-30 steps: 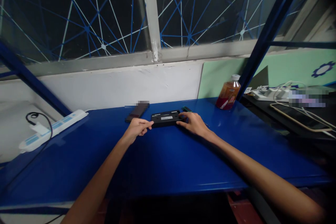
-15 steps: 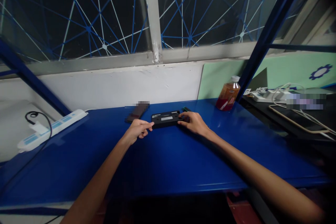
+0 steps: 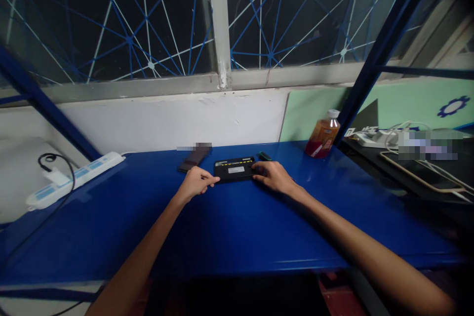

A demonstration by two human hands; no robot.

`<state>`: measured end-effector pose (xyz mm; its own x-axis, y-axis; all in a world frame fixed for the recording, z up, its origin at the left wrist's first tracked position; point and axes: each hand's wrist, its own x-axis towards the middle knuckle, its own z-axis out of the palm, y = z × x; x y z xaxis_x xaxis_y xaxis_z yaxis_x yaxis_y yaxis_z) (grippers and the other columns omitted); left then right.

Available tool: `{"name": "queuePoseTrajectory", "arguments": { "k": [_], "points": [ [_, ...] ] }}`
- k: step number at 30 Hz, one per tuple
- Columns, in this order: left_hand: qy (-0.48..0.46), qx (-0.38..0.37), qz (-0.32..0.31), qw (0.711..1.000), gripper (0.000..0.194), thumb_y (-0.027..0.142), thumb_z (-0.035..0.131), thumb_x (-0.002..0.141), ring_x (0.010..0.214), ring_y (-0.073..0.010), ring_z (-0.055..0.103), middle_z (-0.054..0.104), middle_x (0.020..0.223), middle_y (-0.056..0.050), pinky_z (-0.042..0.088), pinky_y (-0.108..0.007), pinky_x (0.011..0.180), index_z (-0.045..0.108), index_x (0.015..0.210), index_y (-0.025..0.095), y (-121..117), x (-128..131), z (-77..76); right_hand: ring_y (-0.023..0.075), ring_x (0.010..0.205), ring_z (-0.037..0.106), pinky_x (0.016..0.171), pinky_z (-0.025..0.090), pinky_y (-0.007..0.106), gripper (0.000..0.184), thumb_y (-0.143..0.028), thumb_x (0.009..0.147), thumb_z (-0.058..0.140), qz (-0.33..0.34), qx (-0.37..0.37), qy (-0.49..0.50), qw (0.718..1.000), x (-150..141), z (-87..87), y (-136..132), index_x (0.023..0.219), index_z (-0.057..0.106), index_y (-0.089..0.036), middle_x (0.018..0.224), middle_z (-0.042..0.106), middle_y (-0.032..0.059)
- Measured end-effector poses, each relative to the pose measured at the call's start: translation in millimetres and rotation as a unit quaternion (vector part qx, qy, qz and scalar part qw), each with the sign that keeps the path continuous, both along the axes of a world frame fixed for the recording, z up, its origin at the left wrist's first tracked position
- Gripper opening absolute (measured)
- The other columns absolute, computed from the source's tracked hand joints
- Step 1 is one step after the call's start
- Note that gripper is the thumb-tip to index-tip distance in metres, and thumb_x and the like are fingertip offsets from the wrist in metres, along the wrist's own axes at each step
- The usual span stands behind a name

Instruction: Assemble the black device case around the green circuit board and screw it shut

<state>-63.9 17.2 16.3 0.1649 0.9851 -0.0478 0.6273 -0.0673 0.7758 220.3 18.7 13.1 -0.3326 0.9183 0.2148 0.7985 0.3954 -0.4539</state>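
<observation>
A flat black rectangular device lies in the middle of the blue table, with a pale label and a yellow dashed strip along its far part. My left hand pinches its near left corner between thumb and fingers. On the right side, my right hand grips the edge with the thumb in front and fingers on top. Just behind my right hand rests a small dark green object, too small to name. A dark, partly blurred slab lies behind my left hand.
A white power strip with a black cable lies on the left of the blue table. A bottle of reddish-orange drink stands at the back right. Beyond it, a phone and white cables lie on a black surface.
The device's top now faces me more, and its yellow dashed strip shows. Both hands keep hold at its two sides. The small green object is less covered by my right hand.
</observation>
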Motion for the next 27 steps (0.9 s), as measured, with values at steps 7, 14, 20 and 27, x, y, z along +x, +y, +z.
{"name": "queuePoseTrajectory", "arguments": {
  "k": [7, 14, 20, 27],
  "points": [
    [0.095, 0.098, -0.001, 0.991, 0.035, 0.051, 0.070, 0.070, 0.052, -0.0147, 0.054, 0.065, 0.057, -0.004, 0.033, -0.024, 0.050, 0.071, 0.060, 0.017, 5.2, -4.6, -1.1, 0.0183, 0.075, 0.064, 0.061, 0.041, 0.026, 0.032, -0.026, 0.082, 0.063, 0.005, 0.024, -0.038, 0.999, -4.1, -5.2, -3.5, 0.114, 0.063, -0.021, 0.089, 0.070, 0.0044],
    [0.130, 0.165, 0.048, 0.976, 0.040, 0.054, 0.074, 0.065, 0.068, -0.0192, 0.057, 0.069, 0.076, -0.004, 0.032, -0.025, 0.056, 0.074, 0.090, 0.023, 2.1, -2.5, 4.5, 0.0231, 0.084, 0.064, 0.062, 0.042, 0.029, 0.056, -0.043, 0.080, 0.065, -0.007, 0.063, -0.053, 0.997, -1.9, 1.8, -4.9, 0.129, 0.051, -0.021, 0.096, 0.069, 0.0065],
    [0.204, 0.271, -0.079, 0.937, 0.053, 0.055, 0.064, 0.078, 0.105, -0.0261, 0.056, 0.061, 0.118, -0.007, 0.042, -0.035, 0.088, 0.061, 0.122, 0.025, -0.5, 3.9, 4.8, 0.0232, 0.083, 0.064, 0.067, 0.047, 0.034, 0.077, -0.050, 0.077, 0.067, -0.013, 0.085, -0.010, 0.996, 12.0, 13.7, 1.9, 0.141, 0.037, -0.021, 0.110, 0.065, 0.0096],
    [0.297, 0.306, -0.196, 0.883, 0.074, 0.065, 0.057, 0.080, 0.133, -0.0377, 0.033, 0.036, 0.149, -0.014, 0.023, -0.054, 0.108, 0.042, 0.141, 0.026, 19.3, 27.3, 0.1, 0.0148, 0.070, 0.062, 0.073, 0.049, 0.033, 0.056, -0.030, 0.084, 0.064, 0.005, 0.078, 0.018, 0.997, 33.8, 14.1, 15.8, 0.135, 0.044, -0.017, 0.112, 0.063, 0.0108]
  ]
}}
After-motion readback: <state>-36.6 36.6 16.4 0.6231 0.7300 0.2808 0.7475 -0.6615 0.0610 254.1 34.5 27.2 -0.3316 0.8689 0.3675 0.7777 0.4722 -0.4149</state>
